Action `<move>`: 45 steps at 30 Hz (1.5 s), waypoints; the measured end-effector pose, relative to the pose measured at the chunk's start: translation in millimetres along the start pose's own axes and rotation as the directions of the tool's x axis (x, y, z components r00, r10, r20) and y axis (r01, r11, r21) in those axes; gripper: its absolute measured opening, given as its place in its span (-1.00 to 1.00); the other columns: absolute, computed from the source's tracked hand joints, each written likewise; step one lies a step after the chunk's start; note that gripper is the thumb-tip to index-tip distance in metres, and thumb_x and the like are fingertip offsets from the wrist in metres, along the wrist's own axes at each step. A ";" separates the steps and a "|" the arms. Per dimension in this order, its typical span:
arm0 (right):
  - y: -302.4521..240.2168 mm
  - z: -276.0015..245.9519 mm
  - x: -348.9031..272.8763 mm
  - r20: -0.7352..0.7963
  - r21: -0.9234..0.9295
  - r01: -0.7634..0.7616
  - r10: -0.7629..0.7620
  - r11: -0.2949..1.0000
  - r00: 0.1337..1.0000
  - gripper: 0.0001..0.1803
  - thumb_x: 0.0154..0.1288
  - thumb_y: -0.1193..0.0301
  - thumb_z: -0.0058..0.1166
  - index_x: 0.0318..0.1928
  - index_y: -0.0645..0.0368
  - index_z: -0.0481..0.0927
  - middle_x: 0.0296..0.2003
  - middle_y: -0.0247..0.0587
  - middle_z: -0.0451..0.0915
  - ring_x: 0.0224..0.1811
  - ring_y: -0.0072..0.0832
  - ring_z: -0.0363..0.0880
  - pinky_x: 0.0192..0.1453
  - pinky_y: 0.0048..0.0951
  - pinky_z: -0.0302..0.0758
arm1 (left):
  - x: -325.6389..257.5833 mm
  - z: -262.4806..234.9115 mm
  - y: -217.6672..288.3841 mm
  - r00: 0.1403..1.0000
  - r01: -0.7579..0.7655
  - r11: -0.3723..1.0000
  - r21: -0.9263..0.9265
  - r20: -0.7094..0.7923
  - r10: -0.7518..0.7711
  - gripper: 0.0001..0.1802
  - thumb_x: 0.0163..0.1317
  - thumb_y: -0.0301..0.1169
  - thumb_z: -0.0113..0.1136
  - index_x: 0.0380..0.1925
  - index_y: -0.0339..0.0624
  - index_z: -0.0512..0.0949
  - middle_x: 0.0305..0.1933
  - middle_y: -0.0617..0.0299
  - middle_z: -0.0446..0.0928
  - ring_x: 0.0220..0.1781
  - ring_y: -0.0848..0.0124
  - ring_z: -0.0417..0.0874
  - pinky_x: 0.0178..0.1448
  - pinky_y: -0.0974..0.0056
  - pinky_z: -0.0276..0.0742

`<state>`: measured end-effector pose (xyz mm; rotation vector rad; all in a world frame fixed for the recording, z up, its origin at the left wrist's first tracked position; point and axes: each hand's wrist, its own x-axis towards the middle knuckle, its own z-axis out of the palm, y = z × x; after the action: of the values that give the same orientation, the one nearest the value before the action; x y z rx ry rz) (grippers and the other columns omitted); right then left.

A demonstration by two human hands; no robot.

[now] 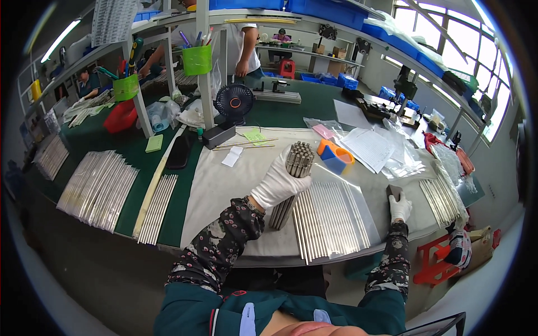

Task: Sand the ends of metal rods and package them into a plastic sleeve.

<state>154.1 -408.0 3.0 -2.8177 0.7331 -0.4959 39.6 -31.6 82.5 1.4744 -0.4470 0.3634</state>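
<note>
My gloved left hand (278, 182) is wrapped round a thick bundle of metal rods (300, 159), held tilted with the rod ends up. The bundle's lower part reaches down toward the cloth on the table. Right beside it lies a row of silver rods (305, 229), next to a clear plastic sleeve (342, 215) with more rods in it. On the right, my gloved right hand (400, 208) grips a small dark grey block (394, 193) near the table's right side. A tape dispenser (336, 155), orange and blue, stands beyond the bundle.
Sleeved rods (98, 190) and a loose row (158, 210) lie at the left; more rods (438, 201) lie far right. A black fan (234, 102), phone (180, 149) and papers (367, 148) stand or lie behind. A shelf post (206, 84) rises from the table. Another person (242, 50) stands beyond.
</note>
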 end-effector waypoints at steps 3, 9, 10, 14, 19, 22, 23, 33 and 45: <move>-14.1 -22.5 27.8 -0.275 0.601 0.227 -0.068 0.766 0.959 -0.46 0.08 0.07 0.05 0.02 0.10 0.46 -0.13 0.12 0.48 -0.09 -0.11 0.44 0.02 -0.27 0.34 | 9.1 7.9 -7.8 1.000 -0.013 0.999 -0.036 0.009 0.013 -0.65 -0.13 -0.56 0.19 -0.27 -0.19 0.36 -0.45 0.43 0.38 -0.41 0.63 0.40 -0.31 0.47 0.41; -181.4 -151.6 -122.9 -0.535 0.659 0.745 -0.760 -0.102 0.369 -0.51 0.09 0.18 0.08 0.00 0.16 0.46 -0.18 -0.04 0.42 -0.11 -0.21 0.40 0.05 -0.35 0.30 | 8.7 -3.1 -7.6 0.999 0.047 0.999 -0.011 -0.023 -0.047 -0.62 -0.12 -0.55 0.16 -0.23 -0.23 0.33 -0.41 0.41 0.34 -0.37 0.63 0.36 -0.26 0.46 0.38; -194.2 -155.8 -138.9 -0.537 0.616 0.769 -0.805 -0.170 0.252 -0.50 0.05 0.17 0.10 -0.01 0.15 0.47 -0.19 -0.02 0.41 -0.11 -0.18 0.40 0.05 -0.34 0.30 | 7.2 -3.2 -8.9 0.996 -0.072 0.997 0.015 -0.055 0.073 -0.61 -0.12 -0.56 0.15 -0.22 -0.24 0.32 -0.40 0.41 0.34 -0.37 0.63 0.37 -0.26 0.47 0.38; -207.4 -155.8 -108.2 -0.461 0.352 0.889 -0.772 0.294 0.438 -0.61 0.00 0.20 0.12 -0.14 0.10 0.58 -0.32 0.06 0.46 -0.23 -0.14 0.43 -0.09 -0.25 0.38 | 11.0 5.5 -4.5 0.999 0.018 1.000 0.021 -0.035 -0.017 -0.58 -0.13 -0.55 0.16 -0.19 -0.25 0.32 -0.36 0.38 0.43 -0.32 0.60 0.44 -0.25 0.43 0.41; -206.2 -167.2 -146.1 -0.595 0.442 0.872 -0.796 -0.209 0.111 -0.59 -0.05 0.24 0.13 -0.12 0.09 0.57 -0.27 0.08 0.44 -0.20 -0.15 0.41 -0.06 -0.26 0.36 | 14.3 3.3 -4.1 0.999 -0.008 0.952 0.305 -0.047 0.024 -0.60 -0.12 -0.55 0.16 -0.21 -0.22 0.32 -0.37 0.38 0.44 -0.33 0.63 0.44 -0.25 0.42 0.41; -221.1 -152.5 -123.7 -0.508 0.306 0.934 -0.798 0.187 0.326 -0.64 -0.02 0.24 0.09 -0.17 0.09 0.59 -0.32 0.04 0.45 -0.24 -0.16 0.41 -0.11 -0.25 0.36 | 17.0 -0.5 -12.4 0.982 -0.157 0.955 0.251 -0.064 0.178 -0.62 -0.11 -0.59 0.12 -0.21 -0.22 0.33 -0.36 0.36 0.43 -0.31 0.61 0.46 -0.23 0.44 0.42; -216.7 -158.6 -105.2 -0.499 0.123 0.895 -0.753 0.428 0.429 -0.66 -0.01 0.25 0.08 -0.19 0.10 0.60 -0.36 0.02 0.46 -0.27 -0.16 0.41 -0.14 -0.24 0.37 | 15.8 2.1 -7.5 0.995 -0.081 0.996 0.036 -0.052 0.083 -0.62 -0.11 -0.60 0.13 -0.21 -0.22 0.33 -0.36 0.36 0.43 -0.28 0.60 0.46 -0.21 0.45 0.42; -202.8 -150.0 -111.8 -0.489 0.536 0.836 -0.766 0.113 0.417 -0.61 -0.06 0.30 0.13 -0.15 0.13 0.57 -0.29 -0.02 0.41 -0.20 -0.19 0.36 -0.05 -0.35 0.33 | 2.0 8.5 -8.5 1.000 -0.001 0.987 -0.160 0.010 0.003 -0.37 -0.14 -0.60 0.17 0.03 -0.23 0.23 -0.08 0.28 0.37 -0.02 0.54 0.39 0.01 0.40 0.37; -210.4 -158.2 -124.7 -0.484 0.409 0.899 -0.798 0.155 0.358 -0.62 -0.04 0.29 0.13 -0.15 0.15 0.57 -0.29 0.05 0.43 -0.18 -0.10 0.37 -0.07 -0.27 0.34 | 6.1 7.4 2.8 0.997 0.006 0.998 0.059 -0.071 -0.002 -0.54 -0.15 -0.60 0.15 -0.15 -0.22 0.33 -0.35 0.37 0.41 -0.35 0.61 0.43 -0.26 0.46 0.41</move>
<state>86.1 -179.7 170.7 -2.1925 -1.0615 -0.8989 43.0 -39.0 88.3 1.5150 -0.3791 0.4277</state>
